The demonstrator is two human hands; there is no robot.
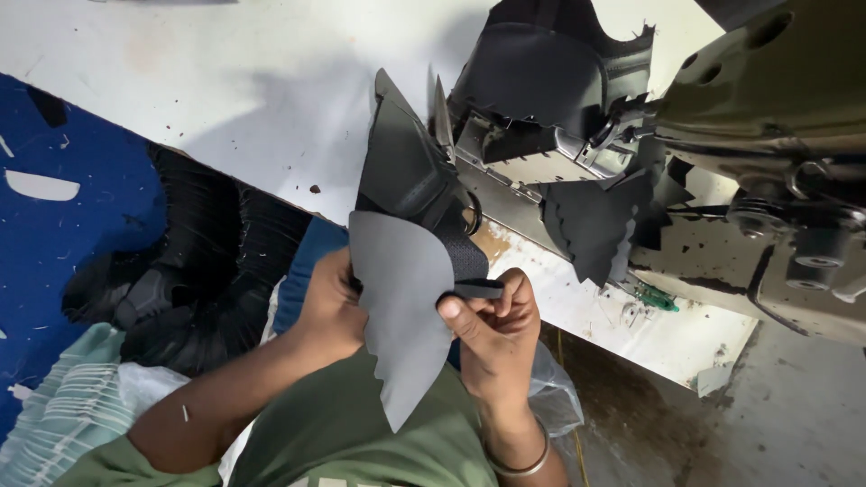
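Note:
My left hand grips the left edge of a grey, curved shoe-upper piece with a scalloped lower edge. My right hand pinches a narrow black strap at the piece's right side, beside a patch of black mesh. Behind the grey piece stands a darker folded upper piece, rising toward the sewing machine. A metal bangle circles my right wrist.
An olive-grey sewing machine fills the right side, with black cut pieces draped on its bed and a black upper behind. A heap of black uppers lies at left by a blue surface. The white table lies beyond.

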